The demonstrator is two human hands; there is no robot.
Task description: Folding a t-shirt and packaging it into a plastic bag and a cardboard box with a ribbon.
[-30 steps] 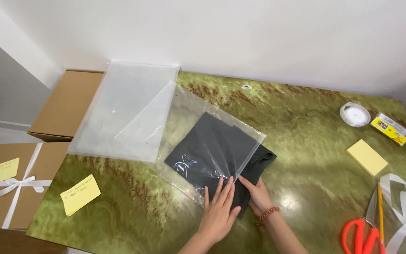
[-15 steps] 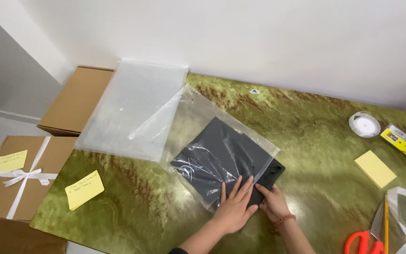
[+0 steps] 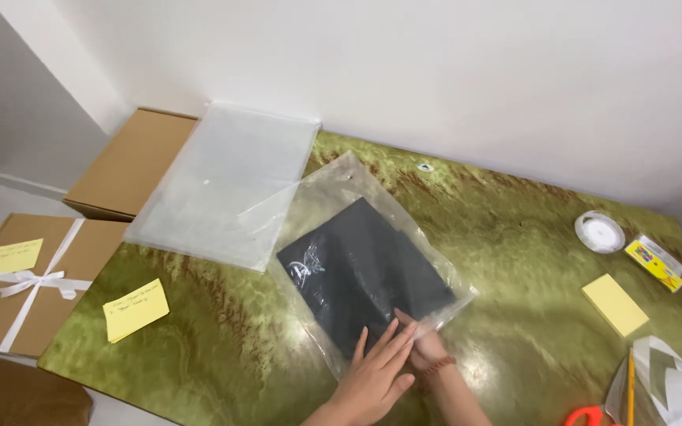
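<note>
My left hand (image 3: 374, 377) is flat, fingers spread, pressing on the near corner of the clear plastic bag (image 3: 372, 260) with the folded black garment (image 3: 363, 276) inside. My right hand (image 3: 421, 345) is tucked just beside and partly under it at the bag's near-right edge — can't tell if it's pinching the plastic or only resting there, since the left covers most of it.

The bag sits diagonally on the green marbled table (image 3: 515, 237), running away from my hands. Its far-left corner overlaps a stack of frosted bags (image 3: 226, 181), so it's tight that way. To the right there's plenty of bare table before the yellow sticky pad (image 3: 614, 304) and tape roll (image 3: 600, 231). Left of my hands, also open out to a yellow note (image 3: 136, 309).

Something orange (image 3: 590, 416) at the bottom edge is cut off — hard to identify.
</note>
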